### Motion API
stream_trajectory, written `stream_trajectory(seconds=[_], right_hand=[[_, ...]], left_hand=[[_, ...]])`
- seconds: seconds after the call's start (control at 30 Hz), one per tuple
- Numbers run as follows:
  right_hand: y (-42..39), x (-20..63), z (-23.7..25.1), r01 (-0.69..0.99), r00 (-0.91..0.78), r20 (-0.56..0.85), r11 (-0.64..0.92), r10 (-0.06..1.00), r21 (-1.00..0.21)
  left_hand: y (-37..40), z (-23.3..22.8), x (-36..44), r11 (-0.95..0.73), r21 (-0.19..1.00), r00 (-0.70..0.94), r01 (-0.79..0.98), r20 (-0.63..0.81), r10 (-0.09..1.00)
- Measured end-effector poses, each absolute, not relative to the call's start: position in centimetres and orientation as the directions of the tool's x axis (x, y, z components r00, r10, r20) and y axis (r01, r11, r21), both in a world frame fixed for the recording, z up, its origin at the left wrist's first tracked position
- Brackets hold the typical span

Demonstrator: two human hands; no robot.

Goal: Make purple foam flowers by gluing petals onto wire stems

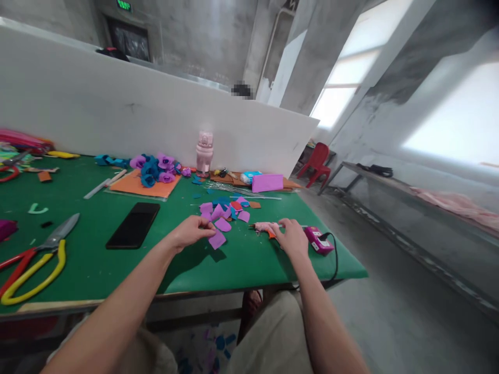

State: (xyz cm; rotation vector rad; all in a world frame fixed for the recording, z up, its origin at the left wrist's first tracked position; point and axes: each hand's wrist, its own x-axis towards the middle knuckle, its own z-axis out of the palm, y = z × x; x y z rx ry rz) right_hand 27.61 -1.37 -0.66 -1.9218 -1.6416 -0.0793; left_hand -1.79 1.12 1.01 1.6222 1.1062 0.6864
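Note:
My left hand (193, 231) pinches a purple crepe-paper petal (217, 239) between thumb and fingertips, just above the green tabletop. Close behind it lies a loose heap of purple petals (218, 212), mixed with blue, red and brown scraps. To the right, my right hand (292, 237) is closed around the rear of a pink hot glue gun (266, 227). Its nozzle points left and its orange trigger shows below the body. My palm and fingers hide the handle. A magenta box (318, 240) with a black cord sits just right of this hand.
A black phone (133, 225) and red-and-yellow-handled scissors (54, 244) lie at left. Blue and purple paper flowers (158, 169) rest on orange sheets. A pink bottle (205, 153), wire stems (241, 190) and a purple paper pack (267, 183) stand along the white partition (156, 104).

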Motion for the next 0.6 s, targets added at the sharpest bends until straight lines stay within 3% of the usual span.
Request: stream_trajectory(seconds=[0.1,0.17,0.27,0.47,0.6], right_hand=[[-1.2,23.0,1.1,0.727,0.08,0.332,0.173,0.94,-0.665],[-0.8,20.0,1.5,0.509,-0.175,0.185,0.25,0.967,-0.824],[-0.1,16.9,0.4,0.368,-0.372,0.076,0.222,0.925,-0.903],[0.4,15.6,-2.4,0.396,-0.3,-0.026,0.1,0.954,-0.913],[0.7,15.3,-2.0,0.192,-0.222,0.031,0.075,0.975,-0.979]], left_hand=[[1.1,1.6,-2.0,-0.162,0.913,0.451,0.375,-0.027,0.892],[1.1,1.8,-2.2,-0.201,0.884,0.455,0.422,-0.015,0.89],[1.1,1.9,-2.4,-0.258,0.83,0.449,0.494,0.011,0.894],[1.0,1.7,-2.1,-0.288,0.775,0.427,0.562,0.026,0.904],[1.3,1.5,-1.9,-0.239,0.824,0.37,0.513,0.039,0.928]])
